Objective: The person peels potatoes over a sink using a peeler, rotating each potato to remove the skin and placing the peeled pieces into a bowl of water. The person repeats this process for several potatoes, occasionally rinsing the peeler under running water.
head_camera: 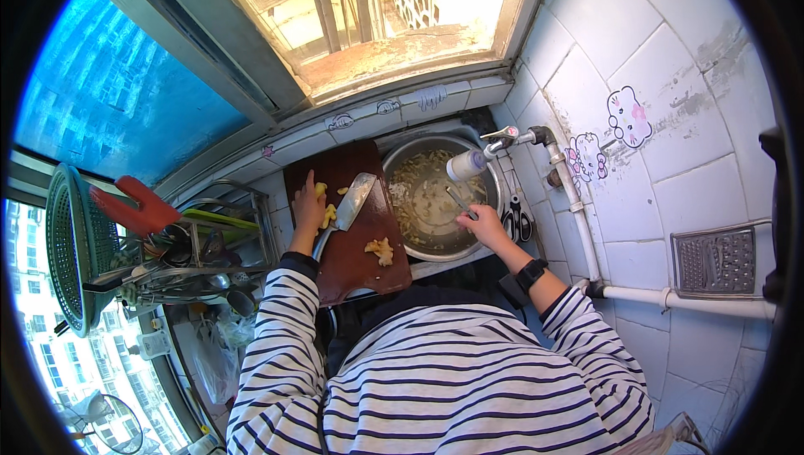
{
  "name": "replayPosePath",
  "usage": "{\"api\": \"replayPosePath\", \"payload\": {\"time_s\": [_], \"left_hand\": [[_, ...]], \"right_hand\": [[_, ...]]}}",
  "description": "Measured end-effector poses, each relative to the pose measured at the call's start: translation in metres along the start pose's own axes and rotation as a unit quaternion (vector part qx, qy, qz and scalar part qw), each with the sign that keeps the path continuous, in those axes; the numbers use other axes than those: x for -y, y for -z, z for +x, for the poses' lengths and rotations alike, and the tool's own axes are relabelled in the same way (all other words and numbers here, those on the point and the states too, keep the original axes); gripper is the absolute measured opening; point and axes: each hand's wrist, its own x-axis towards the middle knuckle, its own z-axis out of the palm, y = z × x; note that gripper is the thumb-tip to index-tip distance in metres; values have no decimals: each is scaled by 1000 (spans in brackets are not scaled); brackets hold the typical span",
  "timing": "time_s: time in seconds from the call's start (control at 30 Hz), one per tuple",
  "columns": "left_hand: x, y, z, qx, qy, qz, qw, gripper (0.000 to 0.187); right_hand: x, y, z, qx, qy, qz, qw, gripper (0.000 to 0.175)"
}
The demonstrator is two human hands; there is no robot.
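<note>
My left hand rests at the left side of a reddish-brown cutting board, its fingers at a yellow peeled piece that looks like ginger. More yellow pieces lie beside it. A cleaver lies on the board to the right of that hand. Nearer to me on the board is a small pile of peelings. My right hand holds a slim metal peeler or small knife, its exact kind unclear, over a metal basin of water with floating scraps.
A faucet with a filter hangs over the basin. Black-handled scissors are right of it. A metal rack with utensils, a red oven mitt and green colander stand left. A metal grater hangs at the right wall.
</note>
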Motion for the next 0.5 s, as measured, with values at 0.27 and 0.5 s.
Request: {"api": "replayPosePath", "payload": {"time_s": [0.27, 0.5], "left_hand": [[-51, -3, -66, 80, -202, -126, 968, 41], [-69, -5, -103, 201, -183, -110, 956, 30]], "right_hand": [[-8, 8, -9, -31, 20, -52, 998, 20], [-11, 10, -12, 24, -23, 39, 999, 20]]}}
